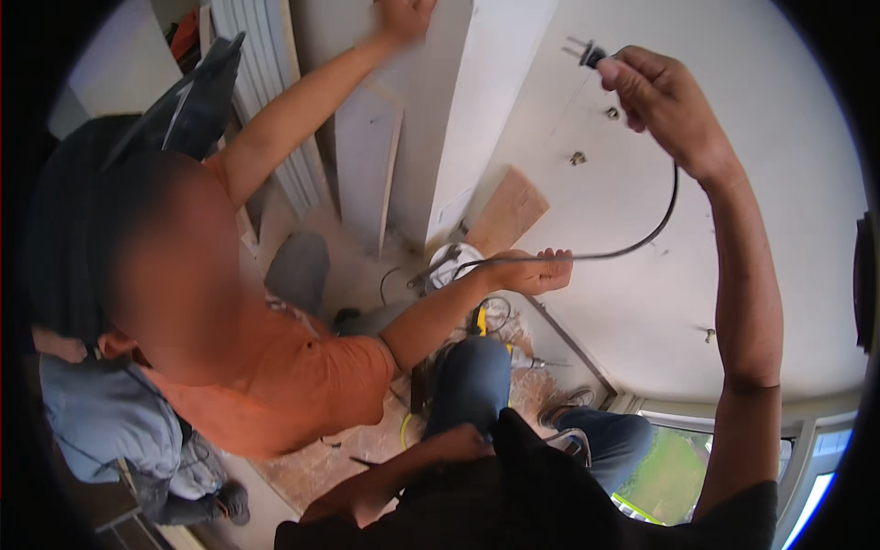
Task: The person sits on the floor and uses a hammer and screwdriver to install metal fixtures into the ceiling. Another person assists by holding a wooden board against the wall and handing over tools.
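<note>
My right hand [653, 96] is raised at the upper right, closed on a black power plug [592, 55]. Its two metal prongs point left, toward the white wall [779, 119]. From the plug a black cord [662, 225] curves down and leftward to a co-worker's hand [536, 272], where it lies along the palm. My left hand [461, 444] is low, by my jeans-covered knee [472, 376]. Its fingers are hidden, so I cannot make out whether it holds anything.
The co-worker in an orange shirt [312, 390] is close on my left, one arm raised. A drill [524, 358] and a white bucket [456, 260] are on the dusty floor. A wooden board [507, 211] leans by the wall; a window [674, 467] is lower right.
</note>
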A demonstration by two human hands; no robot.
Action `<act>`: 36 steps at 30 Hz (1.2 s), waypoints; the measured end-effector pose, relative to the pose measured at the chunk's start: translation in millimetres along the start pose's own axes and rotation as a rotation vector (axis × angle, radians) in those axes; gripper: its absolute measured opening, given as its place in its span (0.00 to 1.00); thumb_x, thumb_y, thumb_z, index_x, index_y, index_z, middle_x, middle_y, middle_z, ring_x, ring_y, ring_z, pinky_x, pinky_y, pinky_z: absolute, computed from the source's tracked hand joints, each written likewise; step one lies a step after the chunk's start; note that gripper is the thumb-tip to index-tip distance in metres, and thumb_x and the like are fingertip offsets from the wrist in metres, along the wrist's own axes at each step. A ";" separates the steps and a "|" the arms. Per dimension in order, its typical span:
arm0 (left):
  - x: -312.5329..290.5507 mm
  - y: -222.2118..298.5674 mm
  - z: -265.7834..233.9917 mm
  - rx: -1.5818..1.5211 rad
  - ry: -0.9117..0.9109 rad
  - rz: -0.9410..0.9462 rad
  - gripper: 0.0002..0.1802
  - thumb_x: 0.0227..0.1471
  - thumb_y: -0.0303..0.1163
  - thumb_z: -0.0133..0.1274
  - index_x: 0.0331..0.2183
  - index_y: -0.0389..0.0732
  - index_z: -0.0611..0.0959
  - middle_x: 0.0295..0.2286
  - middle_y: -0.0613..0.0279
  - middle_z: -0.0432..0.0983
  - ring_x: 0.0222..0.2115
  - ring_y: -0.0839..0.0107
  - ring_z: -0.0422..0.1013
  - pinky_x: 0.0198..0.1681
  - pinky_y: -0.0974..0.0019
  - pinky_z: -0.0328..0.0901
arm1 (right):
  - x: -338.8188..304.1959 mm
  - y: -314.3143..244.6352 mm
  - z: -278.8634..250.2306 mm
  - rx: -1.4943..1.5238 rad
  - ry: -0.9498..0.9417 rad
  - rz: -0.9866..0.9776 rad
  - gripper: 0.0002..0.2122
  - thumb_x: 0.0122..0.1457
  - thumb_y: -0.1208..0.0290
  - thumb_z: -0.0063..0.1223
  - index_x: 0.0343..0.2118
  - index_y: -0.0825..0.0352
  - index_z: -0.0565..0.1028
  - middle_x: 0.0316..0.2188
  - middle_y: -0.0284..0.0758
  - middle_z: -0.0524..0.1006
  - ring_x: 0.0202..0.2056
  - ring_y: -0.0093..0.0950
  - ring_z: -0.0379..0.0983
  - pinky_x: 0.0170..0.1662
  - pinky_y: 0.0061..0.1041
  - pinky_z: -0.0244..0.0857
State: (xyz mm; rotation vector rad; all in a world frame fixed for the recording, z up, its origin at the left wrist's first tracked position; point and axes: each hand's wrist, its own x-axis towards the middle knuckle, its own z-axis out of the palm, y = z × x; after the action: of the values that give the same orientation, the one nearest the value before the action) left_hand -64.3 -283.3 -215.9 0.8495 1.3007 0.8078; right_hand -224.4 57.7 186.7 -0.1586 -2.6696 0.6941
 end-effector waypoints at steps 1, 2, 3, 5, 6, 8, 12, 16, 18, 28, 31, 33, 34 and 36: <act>-10.9 38.3 -10.8 -0.054 -0.014 -0.288 0.28 0.61 0.52 0.55 0.31 0.31 0.86 0.19 0.53 0.78 0.15 0.63 0.75 0.19 0.57 0.72 | -4.8 4.7 23.1 0.114 -0.073 -0.066 0.22 0.70 0.51 0.53 0.30 0.69 0.77 0.21 0.26 0.65 0.26 0.19 0.59 0.33 0.24 0.61; -12.5 42.2 -11.9 -0.066 -0.028 -0.291 0.29 0.61 0.52 0.55 0.29 0.31 0.86 0.18 0.53 0.77 0.15 0.62 0.75 0.18 0.57 0.72 | -0.9 2.3 39.0 0.038 -0.060 -0.066 0.20 0.67 0.53 0.57 0.36 0.71 0.80 0.23 0.31 0.74 0.28 0.22 0.69 0.37 0.27 0.68; -14.1 46.6 -11.9 -0.068 -0.046 -0.290 0.30 0.61 0.53 0.55 0.27 0.32 0.86 0.17 0.53 0.77 0.14 0.61 0.75 0.17 0.57 0.71 | 6.3 3.4 53.3 0.137 -0.034 -0.116 0.20 0.67 0.53 0.57 0.40 0.70 0.80 0.27 0.33 0.77 0.30 0.24 0.71 0.39 0.27 0.69; -15.3 54.5 -6.9 -0.052 -0.036 -0.294 0.32 0.61 0.54 0.54 0.25 0.32 0.85 0.16 0.54 0.76 0.14 0.61 0.76 0.16 0.57 0.71 | 22.1 -2.7 81.4 0.324 0.032 -0.233 0.21 0.67 0.53 0.58 0.47 0.69 0.81 0.35 0.37 0.82 0.33 0.26 0.76 0.42 0.27 0.71; -16.2 60.7 -5.5 -0.031 -0.013 -0.303 0.32 0.60 0.55 0.55 0.25 0.31 0.85 0.16 0.55 0.76 0.14 0.61 0.76 0.16 0.57 0.71 | 27.7 -19.6 95.8 0.475 -0.050 -0.158 0.16 0.67 0.57 0.59 0.38 0.69 0.80 0.26 0.30 0.76 0.26 0.22 0.68 0.33 0.25 0.64; -16.7 61.1 2.2 -0.034 0.038 -0.335 0.33 0.60 0.55 0.55 0.23 0.31 0.84 0.16 0.55 0.76 0.14 0.62 0.76 0.16 0.57 0.71 | 27.2 -57.8 114.0 0.531 -0.192 -0.070 0.13 0.66 0.64 0.60 0.30 0.69 0.80 0.18 0.26 0.71 0.20 0.21 0.63 0.26 0.25 0.59; -15.4 68.0 0.1 -0.050 0.017 -0.409 0.30 0.60 0.55 0.56 0.27 0.33 0.86 0.18 0.57 0.77 0.13 0.66 0.74 0.13 0.61 0.67 | 6.0 -41.3 143.9 0.125 -0.125 -0.190 0.14 0.58 0.67 0.64 0.42 0.73 0.82 0.30 0.48 0.82 0.32 0.40 0.78 0.42 0.37 0.72; -15.7 75.0 1.8 -0.056 0.013 -0.433 0.29 0.59 0.55 0.57 0.28 0.33 0.85 0.19 0.58 0.78 0.13 0.67 0.74 0.13 0.62 0.66 | -50.8 9.7 134.3 0.124 -0.164 0.021 0.21 0.63 0.57 0.59 0.47 0.73 0.80 0.32 0.42 0.83 0.36 0.31 0.80 0.43 0.31 0.73; -13.6 76.2 3.4 -0.053 0.005 -0.430 0.30 0.59 0.55 0.57 0.30 0.33 0.86 0.20 0.58 0.79 0.13 0.67 0.74 0.13 0.63 0.67 | -91.6 44.7 121.0 0.121 -0.116 0.050 0.23 0.62 0.59 0.59 0.54 0.72 0.78 0.42 0.47 0.83 0.40 0.37 0.81 0.46 0.33 0.73; -6.9 82.8 4.5 -0.060 0.002 -0.458 0.28 0.61 0.53 0.55 0.32 0.32 0.86 0.22 0.54 0.83 0.14 0.68 0.77 0.11 0.66 0.64 | -424.1 156.9 61.5 0.351 0.091 0.842 0.16 0.64 0.69 0.62 0.51 0.74 0.80 0.33 0.37 0.84 0.36 0.20 0.76 0.41 0.23 0.72; -1.6 82.3 11.7 -0.048 0.037 -0.469 0.28 0.63 0.52 0.54 0.32 0.31 0.85 0.23 0.51 0.83 0.13 0.67 0.76 0.10 0.66 0.63 | -499.9 141.4 62.1 0.324 0.173 0.992 0.16 0.64 0.67 0.62 0.49 0.76 0.80 0.32 0.36 0.83 0.35 0.21 0.76 0.41 0.24 0.72; 2.7 82.3 15.5 -0.031 0.069 -0.466 0.30 0.62 0.53 0.55 0.33 0.31 0.85 0.23 0.50 0.83 0.14 0.66 0.77 0.10 0.66 0.62 | -552.3 154.8 83.4 0.410 0.282 1.014 0.15 0.65 0.67 0.61 0.46 0.75 0.82 0.30 0.34 0.82 0.31 0.20 0.75 0.36 0.24 0.71; 5.0 82.0 17.0 -0.026 0.097 -0.467 0.30 0.62 0.54 0.55 0.34 0.31 0.85 0.23 0.49 0.83 0.14 0.66 0.77 0.10 0.66 0.62 | -559.8 153.3 81.6 0.410 0.287 1.019 0.14 0.64 0.67 0.61 0.45 0.75 0.82 0.29 0.34 0.82 0.30 0.20 0.75 0.36 0.24 0.71; 5.5 78.5 20.0 -0.038 0.116 -0.474 0.29 0.62 0.52 0.55 0.34 0.31 0.85 0.23 0.47 0.83 0.13 0.65 0.76 0.09 0.66 0.62 | -566.1 152.9 72.9 0.404 0.309 1.013 0.14 0.65 0.68 0.60 0.45 0.76 0.81 0.29 0.32 0.81 0.30 0.20 0.75 0.36 0.23 0.71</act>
State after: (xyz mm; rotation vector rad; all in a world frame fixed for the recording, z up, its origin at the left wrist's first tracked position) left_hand -46.1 -242.9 -147.8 0.4384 1.5073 0.5067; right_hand 272.1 45.3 -133.4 -1.4142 -1.9640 1.3257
